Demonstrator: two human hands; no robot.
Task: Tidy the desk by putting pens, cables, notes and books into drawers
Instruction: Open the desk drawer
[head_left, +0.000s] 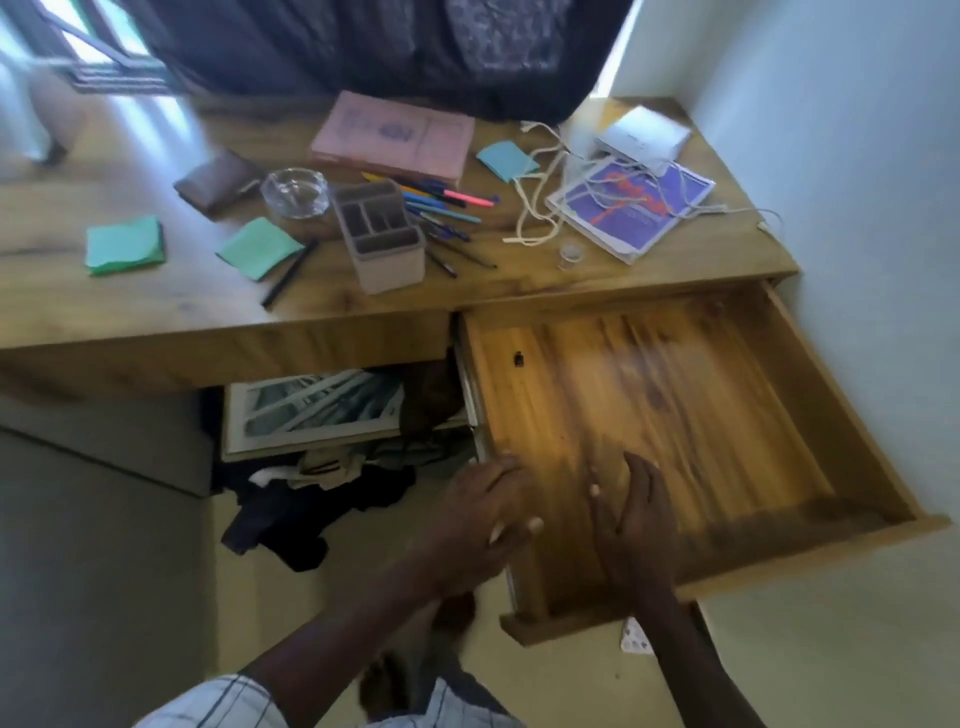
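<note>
— Where are the person's hands in the head view?
— Both are low, around six o'clock. The left hand (483, 514) lies over the left rim of the open drawer (701, 415), fingers straight and spread, holding nothing. The right hand (634, 525) is just beside it at its three o'clock, over the drawer's wooden floor near the front panel, fingers extended and also empty. Both are blurred, so it cannot be told whether they touch the wood.
— And the drawer itself?
— It stands pulled out from under the surface (78, 301), at four o'clock in the frame. A small dark speck lies on its floor near the back left corner.
— What is on the surface?
— At twelve o'clock there is a pink book (395, 137). Below it a fan of pens (447, 208) spreads out at the three o'clock side of a grey organizer (382, 234). A lone black pen (288, 273) lies at the organizer's eight o'clock, beside a green note pad (260, 247). A second green pad (124, 244) lies well apart at nine o'clock. A blue note (506, 160) sits at the book's four o'clock. A pale cable (540, 208) loops at one o'clock, crossing a purple booklet (631, 205) toward a white box (641, 136).
— Anything else?
— A glass ashtray (294, 192) and a brown wallet (215, 182) sit at eleven o'clock. Under the surface are a framed picture (317, 410) and crumpled clothes (311, 499) on the floor.
</note>
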